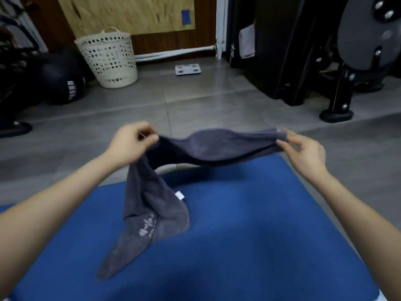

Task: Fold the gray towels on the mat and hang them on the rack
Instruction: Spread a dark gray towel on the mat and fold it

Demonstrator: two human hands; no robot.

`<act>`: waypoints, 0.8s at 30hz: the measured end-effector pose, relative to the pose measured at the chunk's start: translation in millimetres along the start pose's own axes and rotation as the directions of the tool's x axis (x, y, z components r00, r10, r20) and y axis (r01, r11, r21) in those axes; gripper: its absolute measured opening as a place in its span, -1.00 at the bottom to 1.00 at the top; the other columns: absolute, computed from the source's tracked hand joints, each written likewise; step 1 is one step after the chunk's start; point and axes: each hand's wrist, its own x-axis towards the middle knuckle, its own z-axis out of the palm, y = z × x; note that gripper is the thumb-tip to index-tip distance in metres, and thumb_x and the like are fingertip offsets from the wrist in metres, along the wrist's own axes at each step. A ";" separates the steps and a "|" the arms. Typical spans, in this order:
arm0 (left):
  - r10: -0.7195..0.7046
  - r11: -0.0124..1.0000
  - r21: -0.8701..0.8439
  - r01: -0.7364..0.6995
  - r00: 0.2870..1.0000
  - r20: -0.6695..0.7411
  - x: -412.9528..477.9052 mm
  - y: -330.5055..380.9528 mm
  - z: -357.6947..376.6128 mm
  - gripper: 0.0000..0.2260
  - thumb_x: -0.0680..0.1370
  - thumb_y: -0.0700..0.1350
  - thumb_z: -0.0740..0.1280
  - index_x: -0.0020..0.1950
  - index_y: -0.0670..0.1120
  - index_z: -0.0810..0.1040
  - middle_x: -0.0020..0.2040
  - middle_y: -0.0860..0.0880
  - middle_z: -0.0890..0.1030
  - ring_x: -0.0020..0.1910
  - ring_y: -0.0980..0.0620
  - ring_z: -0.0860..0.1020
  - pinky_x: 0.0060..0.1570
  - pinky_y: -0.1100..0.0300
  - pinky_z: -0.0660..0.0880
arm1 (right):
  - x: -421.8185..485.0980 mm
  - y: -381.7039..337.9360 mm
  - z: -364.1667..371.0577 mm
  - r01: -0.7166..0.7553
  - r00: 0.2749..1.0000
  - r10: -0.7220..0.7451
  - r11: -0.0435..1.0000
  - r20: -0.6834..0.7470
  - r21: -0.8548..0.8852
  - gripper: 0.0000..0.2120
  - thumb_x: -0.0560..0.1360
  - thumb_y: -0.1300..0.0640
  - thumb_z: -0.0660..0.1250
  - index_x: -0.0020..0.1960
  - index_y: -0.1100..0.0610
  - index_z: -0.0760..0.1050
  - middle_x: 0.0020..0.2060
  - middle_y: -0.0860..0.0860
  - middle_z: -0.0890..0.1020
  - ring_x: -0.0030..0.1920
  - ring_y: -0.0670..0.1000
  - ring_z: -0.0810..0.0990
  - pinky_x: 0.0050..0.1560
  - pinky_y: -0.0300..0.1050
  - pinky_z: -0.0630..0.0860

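Observation:
A gray towel [217, 146] is stretched in the air between my two hands above the blue mat [249, 224]. My left hand [132, 142] pinches one top corner of it. My right hand [303, 151] pinches the other end between thumb and fingers. The rest of the towel hangs down from my left hand and trails onto the mat, where a white label and pale lettering show. No rack is in view.
A white perforated laundry basket [108, 59] stands on the gray tiled floor at the back left, next to a black ball [63, 83]. A white bathroom scale [188, 69] lies near the wall. Black gym equipment [303, 51] fills the back right.

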 end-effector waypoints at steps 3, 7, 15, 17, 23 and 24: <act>0.091 0.994 0.017 -0.105 0.918 0.386 -51.3 3.4 42.8 -0.98 0.50 -0.19 0.38 -0.11 -0.14 0.58 -0.21 0.02 0.58 -0.17 0.02 0.54 -0.14 0.21 0.39 | -44.7 53.4 17.8 -0.069 0.982 0.068 0.998 0.175 0.000 -0.77 0.50 0.17 0.36 0.14 0.03 0.62 0.20 -0.03 0.59 0.24 0.00 0.52 0.18 -0.16 0.36; 0.056 0.975 0.114 -0.189 0.710 0.702 -106.8 5.6 104.3 -0.93 0.54 -0.09 0.31 -0.08 -0.08 0.51 -0.23 0.13 0.50 -0.22 0.11 0.45 -0.29 0.32 0.25 | -110.1 123.3 40.8 -0.050 0.946 0.111 0.978 0.306 -0.201 -0.79 0.43 0.29 0.40 0.00 0.06 0.67 0.03 -0.03 0.67 0.09 0.13 0.58 0.03 -0.06 0.46; 0.011 0.973 0.089 -0.212 0.430 0.903 -177.4 17.1 179.4 -0.91 0.52 -0.04 0.31 -0.02 -0.02 0.55 -0.14 0.13 0.53 -0.10 0.11 0.49 -0.05 0.22 0.40 | -173.6 188.9 42.7 0.319 0.879 0.013 0.727 0.476 -0.608 -0.71 0.15 0.27 0.61 -0.32 -0.09 0.65 -0.32 -0.08 0.65 -0.30 0.14 0.56 -0.17 0.05 0.40; 0.005 0.984 0.051 -0.170 0.316 0.949 -185.7 21.3 185.4 -0.82 0.52 -0.02 0.33 0.10 0.03 0.58 -0.05 0.15 0.56 -0.04 0.19 0.49 -0.05 0.29 0.39 | -179.6 178.2 44.1 0.389 0.801 0.130 0.630 0.584 -0.672 -0.76 0.37 0.22 0.42 -0.15 -0.14 0.64 -0.11 -0.11 0.63 -0.03 0.10 0.52 0.14 0.10 0.27; -0.091 0.977 0.163 -0.134 0.427 0.900 -174.0 -2.7 170.6 -0.68 0.53 -0.03 0.32 0.29 0.07 0.48 0.19 0.09 0.56 0.14 0.11 0.51 0.20 0.20 0.40 | -190.4 120.0 96.1 0.482 0.771 -0.008 0.661 0.637 -0.575 -0.80 0.07 0.19 0.54 -0.34 -0.02 0.65 -0.32 -0.04 0.62 -0.22 0.12 0.55 0.06 0.08 0.23; -0.114 0.973 0.189 -0.129 0.444 0.889 -168.9 -9.9 161.9 -0.70 0.54 -0.04 0.32 0.27 0.05 0.50 0.17 0.06 0.57 0.11 0.10 0.52 0.17 0.22 0.41 | -191.5 108.1 109.9 0.493 0.774 -0.068 0.688 0.629 -0.533 -0.76 0.01 0.16 0.56 -0.37 -0.06 0.64 -0.37 -0.07 0.61 -0.28 0.09 0.55 0.01 0.03 0.23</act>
